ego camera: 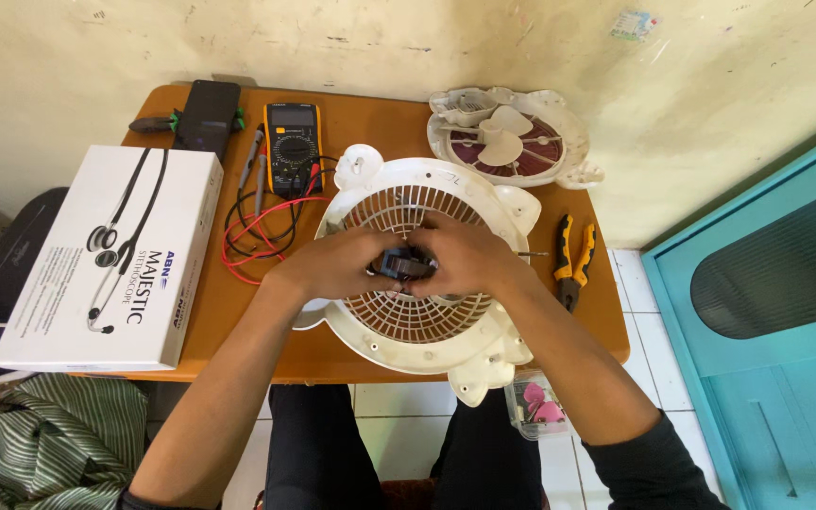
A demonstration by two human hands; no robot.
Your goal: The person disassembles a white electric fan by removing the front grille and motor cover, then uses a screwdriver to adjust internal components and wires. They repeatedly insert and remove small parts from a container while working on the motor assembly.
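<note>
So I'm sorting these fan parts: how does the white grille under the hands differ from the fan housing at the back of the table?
The white grille lies near the table's front edge, under both hands, left hand and right hand, which grip a small dark part at its centre. The fan housing sits untouched by the wall, looks smaller, and shows pale blades over a maroon inside. Both are round, off-white plastic with mounting ears.

Counts, as seen from the head view: two hands (347,264) (465,257), both on one small dark motor part (399,264). Two white fan housings: one round grille (417,321) under the hands, one more (512,137) at the back with a three-blade propeller. One yellow multimeter (293,146) with two probes (255,161). One pair of yellow-handled pliers (573,255). One white box (106,255). One black phone (208,113). One wooden table (370,118).
</note>
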